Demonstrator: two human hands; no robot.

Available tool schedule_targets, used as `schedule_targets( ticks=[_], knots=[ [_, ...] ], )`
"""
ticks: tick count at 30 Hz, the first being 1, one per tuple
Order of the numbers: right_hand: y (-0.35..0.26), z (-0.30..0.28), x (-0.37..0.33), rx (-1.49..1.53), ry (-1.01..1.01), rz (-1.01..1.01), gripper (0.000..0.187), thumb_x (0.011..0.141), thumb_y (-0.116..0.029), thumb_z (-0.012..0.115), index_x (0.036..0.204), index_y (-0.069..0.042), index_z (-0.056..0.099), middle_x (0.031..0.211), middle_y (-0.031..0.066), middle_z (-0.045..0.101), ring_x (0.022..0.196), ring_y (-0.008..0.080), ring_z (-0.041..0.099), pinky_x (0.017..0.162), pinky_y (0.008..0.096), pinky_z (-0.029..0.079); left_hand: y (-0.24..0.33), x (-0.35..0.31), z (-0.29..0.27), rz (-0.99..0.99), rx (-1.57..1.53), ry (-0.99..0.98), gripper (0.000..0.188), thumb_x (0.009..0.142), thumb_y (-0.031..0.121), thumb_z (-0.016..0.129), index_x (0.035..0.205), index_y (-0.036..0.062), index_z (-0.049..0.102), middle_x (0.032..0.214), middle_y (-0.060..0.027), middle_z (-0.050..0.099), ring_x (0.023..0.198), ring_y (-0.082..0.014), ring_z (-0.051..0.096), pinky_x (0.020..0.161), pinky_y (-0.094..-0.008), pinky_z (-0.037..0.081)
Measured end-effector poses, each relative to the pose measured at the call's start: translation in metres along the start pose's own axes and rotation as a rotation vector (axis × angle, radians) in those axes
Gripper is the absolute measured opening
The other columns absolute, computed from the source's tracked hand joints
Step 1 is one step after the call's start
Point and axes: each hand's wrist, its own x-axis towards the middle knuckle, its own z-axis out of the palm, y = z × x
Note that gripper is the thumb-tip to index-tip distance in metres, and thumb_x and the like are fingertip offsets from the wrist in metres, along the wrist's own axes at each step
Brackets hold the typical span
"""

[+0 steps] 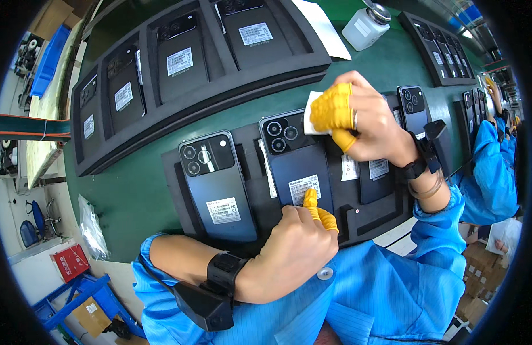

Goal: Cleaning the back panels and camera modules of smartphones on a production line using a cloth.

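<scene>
My right hand (364,118), yellow cots on its fingers, is closed on a folded white wipe (309,118). The wipe is at the upper right edge of a dark blue smartphone (300,164), beside its camera block; contact is partly hidden by my fingers. Curled at the lower end of this phone is my left hand (297,244), its yellow-covered fingertips at the white label (304,188). The phone lies back up in a black foam tray (249,215). To its left rests another blue smartphone (217,184), also back up. A darker phone (375,178) lies to the right, below my right wrist.
A larger black foam tray (220,89) with several labelled phones stands behind on the green table (128,190). A white pump bottle (365,29) is at the back. Further trays (435,49) lie at far right, near a co-worker's blue sleeve (485,167). A clear plastic bag (92,227) lies at left.
</scene>
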Motion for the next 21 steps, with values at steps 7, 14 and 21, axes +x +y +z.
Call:
schedule_targets(
  ticks=[7,14,21],
  knots=[
    [-0.009,0.028,0.009,0.164,-0.011,-0.112,0.012,0.067,-0.004,0.072,0.078,-0.002,0.068,0.073,0.0065,0.063,0.074,0.0255,0.063,0.085,0.0407,0.050,-0.001,-0.002,0.002,-0.010,-0.083,0.008,0.012,0.069,0.018,0.064,0.074,0.0076,0.068,0.054,-0.0030,0.055,0.052,-0.0151,0.050,0.050,-0.0279,0.036],
    [0.002,-0.008,-0.003,0.052,-0.006,0.058,0.019,0.063,0.005,0.068,0.080,-0.004,0.068,0.079,0.0082,0.067,0.076,0.0272,0.064,0.082,0.0385,0.050,-0.002,0.000,-0.002,0.001,-0.051,0.020,0.011,0.069,0.018,0.064,0.073,0.0088,0.068,0.051,-0.0003,0.050,0.051,-0.0143,0.049,0.049,-0.0279,0.035],
    [-0.007,0.034,0.010,0.126,0.050,0.082,0.027,0.070,0.001,0.072,0.097,-0.004,0.070,0.085,0.0102,0.069,0.085,0.0271,0.066,0.090,0.0384,0.050,-0.003,-0.001,0.000,0.010,-0.038,0.010,0.014,0.070,0.019,0.064,0.076,0.0080,0.069,0.051,-0.0006,0.050,0.052,-0.0145,0.050,0.050,-0.0281,0.035]
  ],
)
